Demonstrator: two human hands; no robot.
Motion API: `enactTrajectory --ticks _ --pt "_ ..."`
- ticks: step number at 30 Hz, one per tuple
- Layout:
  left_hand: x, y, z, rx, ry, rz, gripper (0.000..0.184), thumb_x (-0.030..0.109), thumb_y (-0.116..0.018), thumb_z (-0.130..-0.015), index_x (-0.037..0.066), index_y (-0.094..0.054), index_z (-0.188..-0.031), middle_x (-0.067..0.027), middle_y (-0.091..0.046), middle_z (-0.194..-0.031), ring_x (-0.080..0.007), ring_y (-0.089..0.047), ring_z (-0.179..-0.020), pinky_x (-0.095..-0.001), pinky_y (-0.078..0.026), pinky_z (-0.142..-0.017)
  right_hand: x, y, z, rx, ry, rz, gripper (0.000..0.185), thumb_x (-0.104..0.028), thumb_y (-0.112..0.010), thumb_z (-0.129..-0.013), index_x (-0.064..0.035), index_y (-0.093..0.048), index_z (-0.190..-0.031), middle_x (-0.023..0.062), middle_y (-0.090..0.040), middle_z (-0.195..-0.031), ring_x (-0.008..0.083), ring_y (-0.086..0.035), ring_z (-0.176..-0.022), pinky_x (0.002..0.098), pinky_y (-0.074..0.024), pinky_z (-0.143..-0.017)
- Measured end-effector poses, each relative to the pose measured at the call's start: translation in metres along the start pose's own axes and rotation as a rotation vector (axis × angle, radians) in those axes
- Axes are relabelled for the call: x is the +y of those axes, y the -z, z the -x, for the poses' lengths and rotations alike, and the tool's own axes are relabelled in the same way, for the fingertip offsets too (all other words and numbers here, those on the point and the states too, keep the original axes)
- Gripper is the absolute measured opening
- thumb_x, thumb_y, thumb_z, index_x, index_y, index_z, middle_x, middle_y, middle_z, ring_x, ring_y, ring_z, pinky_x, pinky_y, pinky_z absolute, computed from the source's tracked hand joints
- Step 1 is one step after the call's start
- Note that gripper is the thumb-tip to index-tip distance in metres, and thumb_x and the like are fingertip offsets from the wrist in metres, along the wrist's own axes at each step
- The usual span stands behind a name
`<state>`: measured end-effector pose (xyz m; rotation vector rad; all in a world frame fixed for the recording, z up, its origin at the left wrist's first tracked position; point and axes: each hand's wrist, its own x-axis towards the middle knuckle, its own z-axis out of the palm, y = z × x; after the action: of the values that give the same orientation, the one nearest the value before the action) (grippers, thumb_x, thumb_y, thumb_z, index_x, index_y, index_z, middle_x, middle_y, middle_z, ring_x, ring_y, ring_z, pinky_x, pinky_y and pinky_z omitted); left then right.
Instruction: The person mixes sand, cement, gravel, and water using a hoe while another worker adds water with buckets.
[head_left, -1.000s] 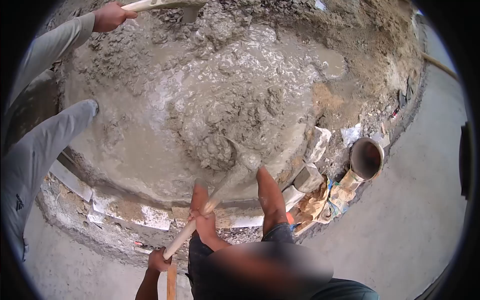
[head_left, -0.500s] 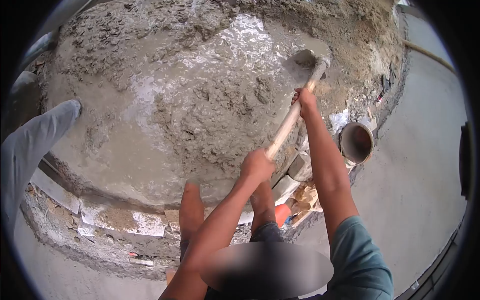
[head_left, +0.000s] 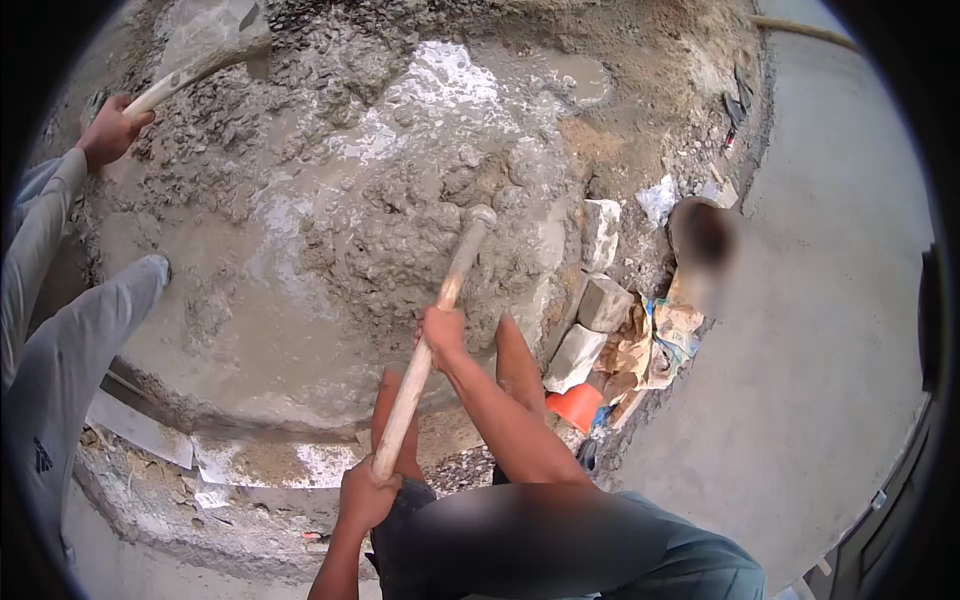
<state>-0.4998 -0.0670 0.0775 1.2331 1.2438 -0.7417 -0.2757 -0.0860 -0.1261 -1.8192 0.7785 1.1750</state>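
I hold a hoe by its wooden handle [head_left: 403,405] with both hands. My left hand [head_left: 370,495] is closed around the handle's rear end, close to my body. Farther along, my right hand [head_left: 443,330] grips it about midway. The hoe's head end [head_left: 480,217] sits in a heap of wet grey cement mix [head_left: 400,245], and its blade is hidden there. My bare lower legs stand in the mix at its near edge, feet out of sight.
At the left, a co-worker's hand [head_left: 108,132] holds another hoe [head_left: 195,72] over the mix. Pale blocks [head_left: 605,303], an orange bucket [head_left: 575,407] and torn paper bags [head_left: 630,350] line the right edge. A round container [head_left: 695,230], partly blurred, stands near the smooth grey floor [head_left: 800,300].
My hoe has been drawn from the far right edge back toward me, its blade now sunk in the heap. Both hands moved nearer my body. The co-worker's hand and hoe have come into view.
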Motion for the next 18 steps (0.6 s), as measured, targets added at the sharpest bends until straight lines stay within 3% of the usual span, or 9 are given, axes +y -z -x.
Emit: enactTrajectory --ticks 2,4,8,11,12,14,15,18 --pt "-0.035 0.013 0.026 0.038 0.051 -0.009 0.028 0.018 -0.071 -0.074 -0.001 -0.064 -0.094 -0.0263 -0.066 -0.079 -0.0405 -0.066 -0.077 -0.0442 -0.052 -0.069 0.035 -0.011 0.048 0.024 -0.011 0.037 0.013 -0.008 -0.055 -0.081 0.0044 -0.056 -0.077 0.0100 -0.054 -0.058 0.0193 -0.054 -0.045 0.0343 -0.0447 -0.040" --pt "-0.098 0.021 0.047 0.075 0.086 -0.050 0.024 0.018 -0.071 -0.074 0.000 -0.062 -0.086 -0.0247 -0.064 -0.071 -0.0408 -0.064 -0.067 -0.0447 -0.051 -0.063 0.080 -0.020 0.090 -0.033 -0.069 -0.160 0.009 -0.004 -0.056 -0.084 0.0023 -0.055 -0.077 0.0069 -0.053 -0.061 0.0148 -0.053 -0.051 0.0326 -0.0461 -0.045" --pt "-0.191 0.020 0.089 0.199 -0.036 -0.284 0.018 0.018 -0.070 -0.073 0.005 -0.060 -0.078 -0.0210 -0.060 -0.061 -0.0425 -0.061 -0.058 -0.0473 -0.050 -0.054 0.130 -0.020 0.163 -0.197 -0.290 -0.143 0.011 -0.002 -0.060 -0.085 0.0027 -0.054 -0.077 0.0087 -0.055 -0.064 0.0186 -0.055 -0.054 0.0331 -0.0502 -0.054" --pt "-0.187 0.009 0.094 0.229 -0.058 -0.333 0.018 0.018 -0.070 -0.071 0.006 -0.061 -0.082 -0.0207 -0.061 -0.061 -0.0420 -0.062 -0.059 -0.0472 -0.051 -0.054 0.125 -0.002 0.177 -0.265 -0.310 -0.213 0.009 0.000 -0.060 -0.085 0.0014 -0.052 -0.081 0.0092 -0.056 -0.067 0.0197 -0.056 -0.056 0.0342 -0.0509 -0.055" --pt "-0.175 0.002 0.082 0.199 -0.051 -0.323 0.020 0.017 -0.071 -0.070 0.007 -0.061 -0.085 -0.0208 -0.062 -0.064 -0.0413 -0.063 -0.062 -0.0477 -0.051 -0.056 0.104 0.004 0.173 -0.212 -0.302 -0.267 0.007 -0.001 -0.064 -0.082 0.0031 -0.058 -0.084 0.0081 -0.057 -0.068 0.0165 -0.058 -0.058 0.0318 -0.0493 -0.053" --pt "-0.124 -0.013 0.043 0.145 -0.068 -0.228 0.024 0.018 -0.072 -0.070 0.006 -0.060 -0.088 -0.0215 -0.064 -0.071 -0.0416 -0.064 -0.071 -0.0475 -0.051 -0.061 0.057 0.018 0.139 -0.197 -0.135 -0.380 0.009 0.001 -0.062 -0.083 0.0011 -0.055 -0.088 0.0060 -0.053 -0.066 0.0161 -0.055 -0.056 0.0321 -0.0486 -0.052" --pt "-0.098 -0.025 0.016 0.147 -0.110 -0.244 0.027 0.019 -0.071 -0.072 0.006 -0.061 -0.092 -0.0218 -0.064 -0.072 -0.0423 -0.064 -0.072 -0.0488 -0.051 -0.063 0.026 0.026 0.116 -0.183 -0.166 -0.349 0.013 0.001 -0.062 -0.083 -0.0028 -0.050 -0.089 0.0043 -0.049 -0.065 0.0157 -0.052 -0.054 0.0318 -0.0479 -0.051" --pt "-0.009 -0.063 -0.073 0.176 -0.217 -0.206 0.029 0.022 -0.070 -0.075 0.006 -0.060 -0.097 -0.0233 -0.064 -0.073 -0.0436 -0.064 -0.074 -0.0508 -0.051 -0.067 -0.051 0.059 0.018 -0.093 0.074 -0.318 0.012 -0.003 -0.059 -0.086 -0.0060 -0.048 -0.082 0.0022 -0.047 -0.063 0.0141 -0.049 -0.052 0.0304 -0.0450 -0.048"
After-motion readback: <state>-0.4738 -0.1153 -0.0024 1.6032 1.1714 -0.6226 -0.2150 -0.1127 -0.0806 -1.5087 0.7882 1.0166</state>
